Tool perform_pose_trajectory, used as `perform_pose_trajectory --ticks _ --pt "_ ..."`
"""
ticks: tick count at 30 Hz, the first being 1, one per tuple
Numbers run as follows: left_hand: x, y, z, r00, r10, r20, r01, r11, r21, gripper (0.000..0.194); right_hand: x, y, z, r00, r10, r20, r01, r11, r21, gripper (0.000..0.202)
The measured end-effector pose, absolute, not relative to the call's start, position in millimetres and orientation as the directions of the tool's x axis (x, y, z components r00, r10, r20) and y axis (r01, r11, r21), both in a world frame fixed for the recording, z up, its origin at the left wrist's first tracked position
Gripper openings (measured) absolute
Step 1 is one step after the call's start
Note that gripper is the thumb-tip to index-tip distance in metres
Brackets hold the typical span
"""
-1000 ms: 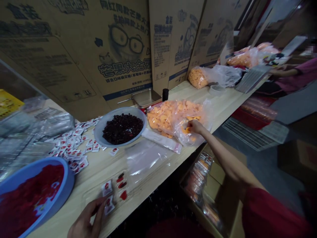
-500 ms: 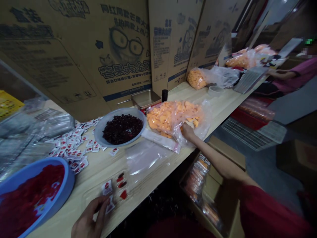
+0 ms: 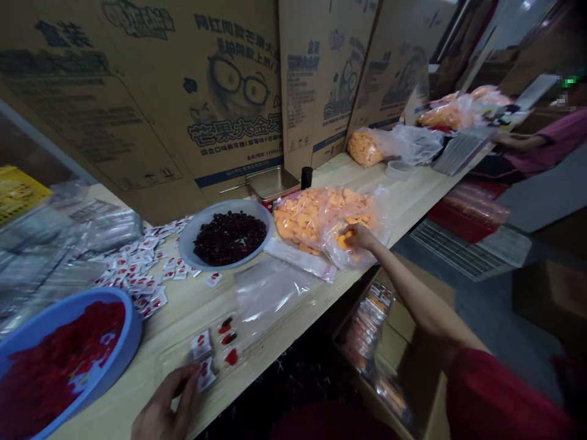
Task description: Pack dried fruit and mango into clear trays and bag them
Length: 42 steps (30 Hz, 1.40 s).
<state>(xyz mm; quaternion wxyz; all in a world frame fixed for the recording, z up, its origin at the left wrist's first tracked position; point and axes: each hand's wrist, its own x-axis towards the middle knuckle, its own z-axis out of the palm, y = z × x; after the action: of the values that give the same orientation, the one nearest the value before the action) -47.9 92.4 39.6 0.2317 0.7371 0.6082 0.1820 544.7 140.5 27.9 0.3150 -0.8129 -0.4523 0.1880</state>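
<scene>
My left hand (image 3: 167, 403) is at the near edge of the table, thumb and forefinger closed on a small white sachet with a red print (image 3: 206, 374). That sachet lies over a clear plastic tray (image 3: 172, 354). A second sachet (image 3: 201, 345) rests in the tray, beside red and dark pieces (image 3: 230, 356) in its small hollows. My right hand (image 3: 361, 236) reaches into the mouth of an open clear bag of flat orange pieces (image 3: 300, 214). Its fingertips are pinched on an orange piece (image 3: 343, 239), partly hidden by the fingers.
A blue basin of red pieces (image 3: 135, 327) stands at left; a pale bowl (image 3: 186, 247) holds dark pieces. Loose sachets (image 3: 137, 269) lie between them. Clear bags (image 3: 261, 293), a metal tin (image 3: 273, 181) and cardboard boxes (image 3: 238, 110) are nearby. Another person's arm (image 3: 523, 142) is far right.
My right hand has lifted slightly and moved a little right within the bag's mouth, showing orange pieces at its fingertips. My left hand stays at the tray. The view has shifted slightly.
</scene>
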Motion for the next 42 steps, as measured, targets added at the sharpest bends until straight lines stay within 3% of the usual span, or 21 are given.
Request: perform_pose_trajectory --ticks 5,9,12,15,18,21,24,27,30,32,35,38,42 --pt "-38 103 39 0.204 0.977 0.053 0.779 -0.195 0.596 0.029 549 109 62 0.638 0.762 0.111 0.552 -0.352 -0.756 0.025" --pt "-14 92 51 0.218 0.976 0.032 0.660 -0.171 0.731 0.027 513 69 93 0.630 0.750 0.201 0.439 -0.131 -0.889 0.032" --pt "20 75 65 0.242 0.970 0.032 0.449 -0.141 0.882 0.030 442 62 97 0.504 0.845 0.180 0.372 -0.024 -0.928 0.026" --pt "40 73 67 0.203 0.975 -0.093 0.164 0.059 0.985 0.041 341 75 83 0.191 0.974 0.125 0.292 0.065 -0.954 0.019" --pt "25 71 64 0.224 0.933 -0.281 -0.101 0.309 0.946 0.053 232 91 62 -0.091 0.989 0.120 0.150 0.133 -0.980 0.014" --pt "-15 63 60 0.139 0.926 -0.350 -0.193 0.372 0.908 0.053 152 106 43 -0.248 0.962 0.112 0.042 0.126 -0.991 0.010" --pt "-56 56 53 -0.041 0.950 -0.309 -0.130 0.302 0.945 0.048 110 120 28 -0.353 0.934 0.050 0.025 0.063 -0.998 0.014" --pt "-80 52 40 -0.169 0.975 -0.145 0.173 0.175 0.969 0.037 95 131 13 -0.359 0.931 -0.075 -0.041 -0.096 -0.995 0.031" --pt "-88 50 25 -0.115 0.992 0.046 0.553 0.026 0.833 0.025 94 140 0 -0.259 0.940 -0.221 -0.125 -0.259 -0.958 0.043" --pt "-88 51 18 -0.015 0.994 0.112 0.696 -0.070 0.715 0.023 95 145 -4 -0.232 0.932 -0.279 -0.174 -0.322 -0.930 0.043" --pt "-88 55 13 0.090 0.986 0.142 0.791 -0.158 0.591 0.025 95 152 -7 -0.250 0.918 -0.307 -0.219 -0.362 -0.906 0.039" --pt "-88 57 15 0.089 0.985 0.151 0.835 -0.156 0.528 0.023 93 155 -7 -0.288 0.907 -0.306 -0.241 -0.378 -0.894 0.033" --pt "-85 61 29 0.022 0.979 0.202 0.777 -0.143 0.613 0.024 89 156 -5 -0.390 0.871 -0.298 -0.233 -0.406 -0.884 0.040"
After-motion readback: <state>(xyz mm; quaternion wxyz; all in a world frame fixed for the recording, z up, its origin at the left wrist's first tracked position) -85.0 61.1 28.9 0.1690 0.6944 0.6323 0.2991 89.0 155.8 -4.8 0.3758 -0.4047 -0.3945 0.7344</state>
